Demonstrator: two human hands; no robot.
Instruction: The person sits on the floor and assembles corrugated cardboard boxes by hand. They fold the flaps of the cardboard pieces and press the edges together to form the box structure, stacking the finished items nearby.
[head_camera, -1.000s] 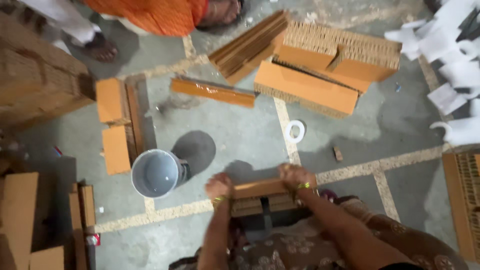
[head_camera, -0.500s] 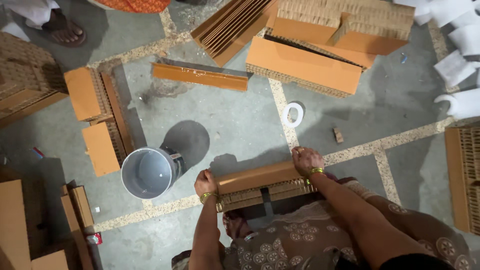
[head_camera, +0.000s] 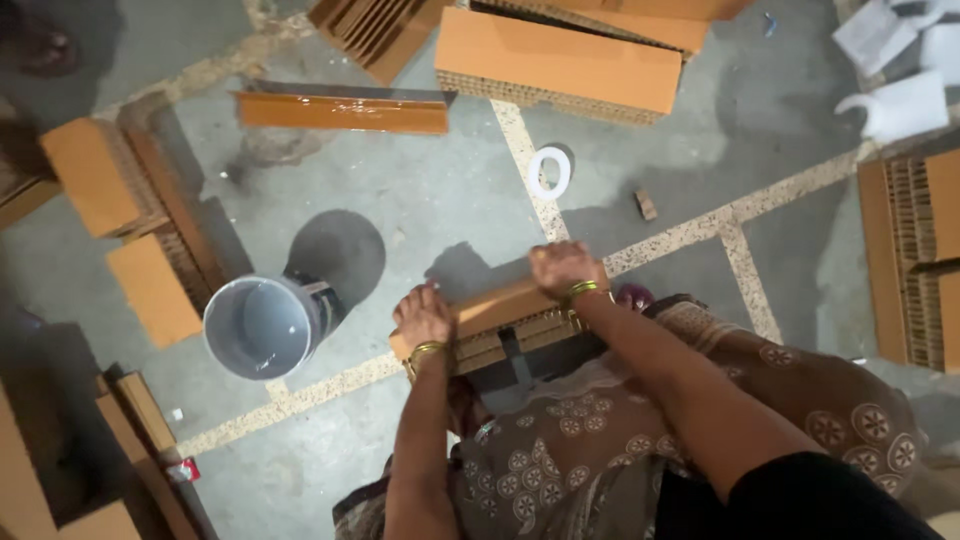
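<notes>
A long orange-brown honeycomb cardboard block lies across my lap, over a dark stand. My left hand presses down on its left end, fingers curled over the top edge. My right hand grips the right end of the same block. Both wrists carry gold bangles. My patterned brown garment fills the lower middle of the view.
A grey plastic bucket stands on the concrete floor to the left. Orange cardboard blocks lie stacked at the top, more blocks at the left and a stack at the right. A white tape ring lies ahead.
The view has moved closer and lower over the block. Both hands stay on the block's ends, with the right hand shifted slightly inward along it.
</notes>
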